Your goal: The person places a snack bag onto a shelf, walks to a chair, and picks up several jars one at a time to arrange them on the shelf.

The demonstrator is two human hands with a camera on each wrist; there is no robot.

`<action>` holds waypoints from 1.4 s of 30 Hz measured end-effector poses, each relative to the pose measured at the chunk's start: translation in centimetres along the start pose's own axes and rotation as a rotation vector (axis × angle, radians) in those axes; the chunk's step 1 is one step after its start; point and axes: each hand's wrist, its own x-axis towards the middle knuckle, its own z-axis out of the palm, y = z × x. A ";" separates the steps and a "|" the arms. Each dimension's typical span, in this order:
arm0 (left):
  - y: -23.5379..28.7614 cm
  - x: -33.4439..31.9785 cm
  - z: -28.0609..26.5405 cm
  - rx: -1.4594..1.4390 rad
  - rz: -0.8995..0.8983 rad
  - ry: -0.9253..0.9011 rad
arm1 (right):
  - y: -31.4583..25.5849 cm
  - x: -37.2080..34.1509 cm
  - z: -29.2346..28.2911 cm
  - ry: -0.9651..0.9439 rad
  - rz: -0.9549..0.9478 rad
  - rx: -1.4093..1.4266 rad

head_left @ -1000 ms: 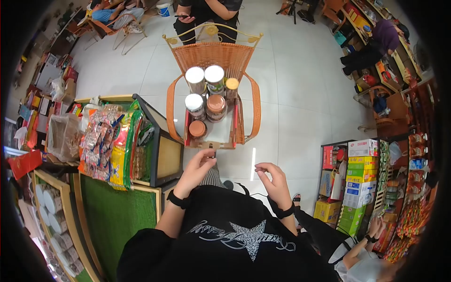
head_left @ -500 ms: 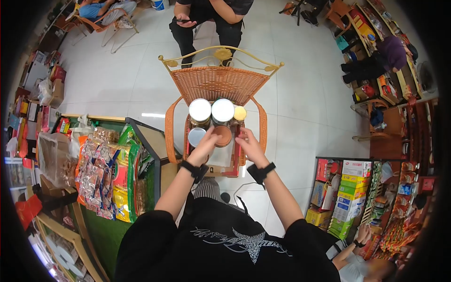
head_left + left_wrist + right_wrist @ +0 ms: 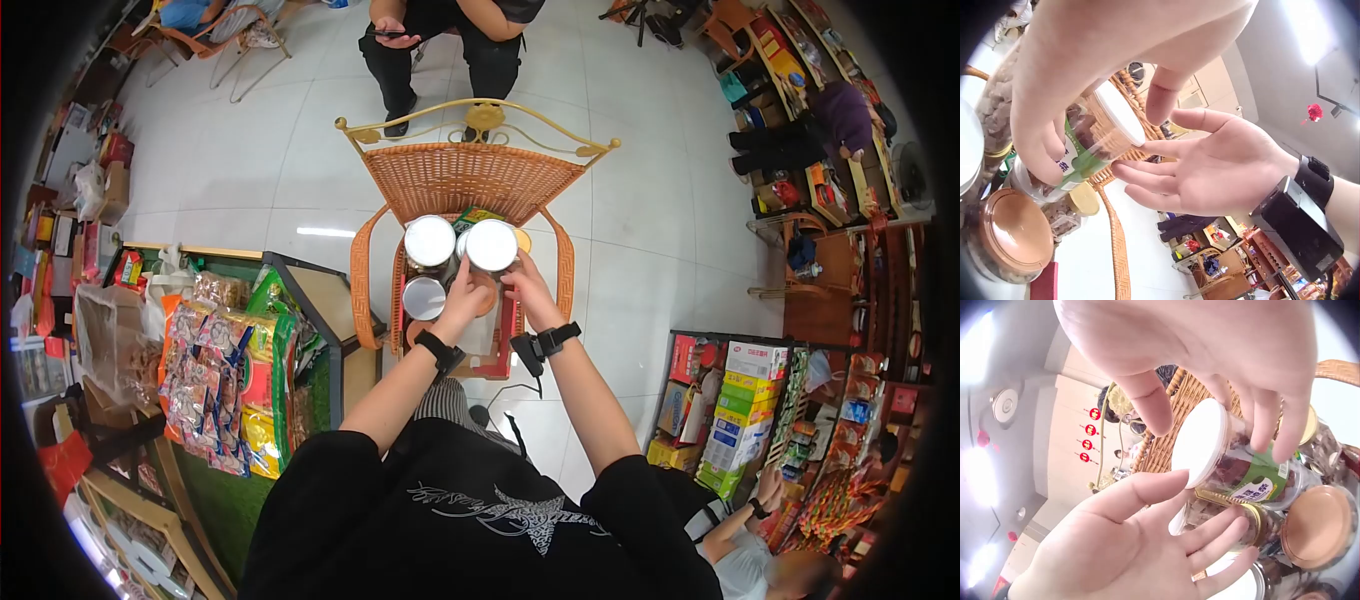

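Note:
Both hands are at a clear jar with a white lid (image 3: pixel 493 245) and a green label, which stands among others on the wicker chair. My left hand (image 3: pixel 464 302) curls its fingers around one side of the jar, fingertips on the label in the left wrist view. From the other side, my right hand (image 3: pixel 532 290) holds it, fingers bent against the wall below the lid. Just nearer me is a brown-lidded jar (image 3: pixel 1317 526), partly covered by the hands. Another white-lidded jar (image 3: pixel 430 241) is to the left, and a yellow-lidded jar (image 3: pixel 1084 199) peeks out at the right.
The wicker chair (image 3: pixel 470 175) has curved arms on both sides. A rack of snack bags (image 3: pixel 225 375) stands close on the left, and stacked cartons (image 3: pixel 745 410) on the right. Beyond the chair back sits a person (image 3: pixel 440 55) holding a phone.
My hands came forward from in front of the chair to the jars and now grip the white-lidded jar. Its lid has shifted right, overlapping the yellow lid.

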 end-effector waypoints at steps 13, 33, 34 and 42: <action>0.8 -15.8 9.0 0.442 0.657 0.099 | 0.9 -16.4 -1.4 0.152 -0.544 0.087; 0.0 -43.3 11.3 0.556 0.902 0.719 | 4.7 -40.5 3.7 -0.295 -0.721 -0.004; 0.1 -44.8 10.7 0.532 0.906 0.707 | 4.9 -41.0 4.7 -0.329 -0.732 -0.015; -1.9 -56.6 4.4 0.367 0.929 0.972 | 7.7 -46.1 16.0 -0.743 -0.665 -0.060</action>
